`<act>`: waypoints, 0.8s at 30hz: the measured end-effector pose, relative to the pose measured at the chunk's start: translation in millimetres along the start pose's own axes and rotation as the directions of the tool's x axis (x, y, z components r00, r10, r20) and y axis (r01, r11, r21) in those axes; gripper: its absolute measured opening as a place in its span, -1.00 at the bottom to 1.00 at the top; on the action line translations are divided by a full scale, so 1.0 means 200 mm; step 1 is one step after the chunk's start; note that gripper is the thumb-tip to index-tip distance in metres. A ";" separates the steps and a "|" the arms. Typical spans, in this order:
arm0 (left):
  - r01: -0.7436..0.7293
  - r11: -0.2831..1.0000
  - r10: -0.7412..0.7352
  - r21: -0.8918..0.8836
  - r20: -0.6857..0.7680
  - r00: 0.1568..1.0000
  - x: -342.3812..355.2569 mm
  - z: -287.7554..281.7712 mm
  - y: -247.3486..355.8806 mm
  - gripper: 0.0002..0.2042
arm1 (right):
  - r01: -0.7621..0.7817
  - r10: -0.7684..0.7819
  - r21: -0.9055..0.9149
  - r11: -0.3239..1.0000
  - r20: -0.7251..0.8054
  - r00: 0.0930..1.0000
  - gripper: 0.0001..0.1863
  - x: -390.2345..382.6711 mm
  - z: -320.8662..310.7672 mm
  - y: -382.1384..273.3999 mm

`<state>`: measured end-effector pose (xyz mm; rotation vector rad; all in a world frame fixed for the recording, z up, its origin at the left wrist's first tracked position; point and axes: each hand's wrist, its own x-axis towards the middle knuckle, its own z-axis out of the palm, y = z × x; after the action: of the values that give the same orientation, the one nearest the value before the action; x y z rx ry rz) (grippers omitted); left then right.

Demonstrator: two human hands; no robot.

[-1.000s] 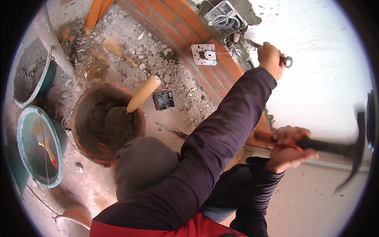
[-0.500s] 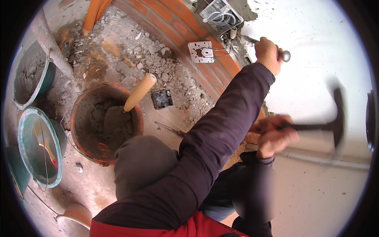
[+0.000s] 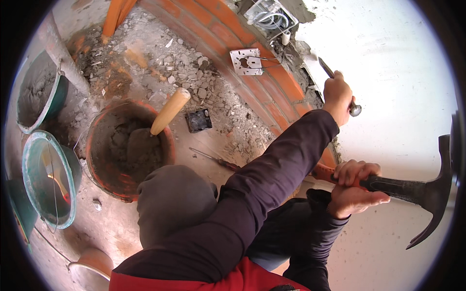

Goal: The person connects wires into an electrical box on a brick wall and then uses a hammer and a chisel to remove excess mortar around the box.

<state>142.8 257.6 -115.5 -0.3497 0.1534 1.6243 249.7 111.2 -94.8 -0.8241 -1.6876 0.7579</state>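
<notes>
Steel shows at both ends of the left hand (image 3: 337,97), which is wrapped snugly round a chisel (image 3: 326,68); its tip points up along the white wall (image 3: 383,63), close to a rough edge of mortar, though whether it touches I cannot tell. Below and to the right, the right hand (image 3: 357,186) grips a hammer (image 3: 398,189) by its orange and black handle, thumb stretched along it, the dark head with its long curved claw well apart from the chisel. Beyond the left hand, a box (image 3: 253,10) with coiled cables (image 3: 272,20) sits in the mortar, and a white plate (image 3: 253,69) hangs by wires just beside it, over the brickwork (image 3: 223,36). Grey rubble (image 3: 184,72) lies along the foot of the bricks. On the floor nearer the left sleeve are a black box (image 3: 199,121) and a screwdriver (image 3: 213,157). Further left, a trowel (image 3: 170,110) with a wooden handle leans in an orange-rimmed bucket (image 3: 171,148) of mortar. Past that stand two green buckets, the nearer one (image 3: 74,167) holding a brush (image 3: 59,184).
</notes>
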 end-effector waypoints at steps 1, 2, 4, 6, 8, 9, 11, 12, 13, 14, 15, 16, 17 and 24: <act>0.020 1.000 -0.020 -0.006 0.024 1.000 -0.01 -0.02 -0.01 -0.70 | -0.015 0.015 0.006 1.000 -0.020 1.000 -0.12 -0.02 0.00 0.00; 0.030 1.000 -0.029 -0.007 0.018 0.999 -0.01 -0.04 0.00 -0.74 | -0.029 0.030 0.011 1.000 -0.042 0.999 -0.12 -0.03 -0.01 0.00; 0.003 0.998 -0.002 -0.066 0.029 1.000 0.01 -0.07 0.02 -0.77 | -0.038 0.037 -0.039 0.999 -0.031 0.999 -0.11 -0.04 -0.06 0.03; 0.025 0.994 -0.023 -0.103 0.022 1.000 0.04 -0.12 0.06 -0.77 | -0.044 0.043 -0.090 0.995 -0.011 0.999 -0.11 -0.06 -0.10 0.05; 0.059 0.982 -0.050 -0.181 0.058 0.997 0.07 -0.15 0.07 -0.75 | -0.047 0.046 -0.135 0.990 -0.008 0.999 -0.13 -0.07 -0.08 0.02; 0.097 0.984 -0.085 -0.148 0.087 0.993 0.08 -0.17 0.07 -0.74 | -0.053 0.053 -0.154 0.987 -0.005 0.999 -0.14 -0.08 -0.08 0.02; 0.128 0.981 -0.109 -0.147 0.129 0.986 0.11 -0.20 0.08 -0.73 | -0.074 0.076 -0.156 0.985 0.003 0.997 -0.12 -0.11 -0.07 0.02; 0.146 0.978 -0.123 -0.149 0.153 0.981 0.12 -0.20 0.08 -0.73 | -0.083 0.085 -0.162 0.983 0.007 0.996 -0.10 -0.11 -0.08 0.02; 0.152 0.979 -0.128 -0.138 0.171 0.977 0.12 -0.21 0.09 -0.73 | -0.083 0.089 -0.152 0.985 0.027 0.996 -0.11 -0.12 -0.09 0.02; 0.159 0.979 -0.135 -0.127 0.183 0.974 0.12 -0.22 0.09 -0.73 | -0.084 0.091 -0.142 0.986 0.048 0.995 -0.11 -0.13 -0.09 0.02; 0.167 0.979 -0.143 -0.116 0.193 0.971 0.11 -0.22 0.10 -0.73 | -0.086 0.096 -0.132 0.987 0.068 0.993 -0.11 -0.13 -0.10 0.02; 0.175 0.979 -0.151 -0.106 0.204 0.967 0.10 -0.23 0.10 -0.74 | -0.088 0.098 -0.128 0.988 0.068 0.993 -0.11 -0.14 -0.11 0.02; 0.200 0.974 -0.174 -0.104 0.216 0.961 0.09 -0.23 0.10 -0.74 | -0.090 0.099 -0.123 0.988 0.068 0.993 -0.10 -0.14 -0.11 0.02; 0.233 0.959 -0.190 -0.159 0.249 0.950 0.09 -0.22 0.16 -0.73 | 0.063 -0.058 -0.056 0.996 0.091 0.994 -0.07 -0.18 -0.13 0.04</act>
<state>116.7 258.0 -167.0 -0.3062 -0.2100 1.4547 282.7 88.5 -113.2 -0.7858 -1.8138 0.7157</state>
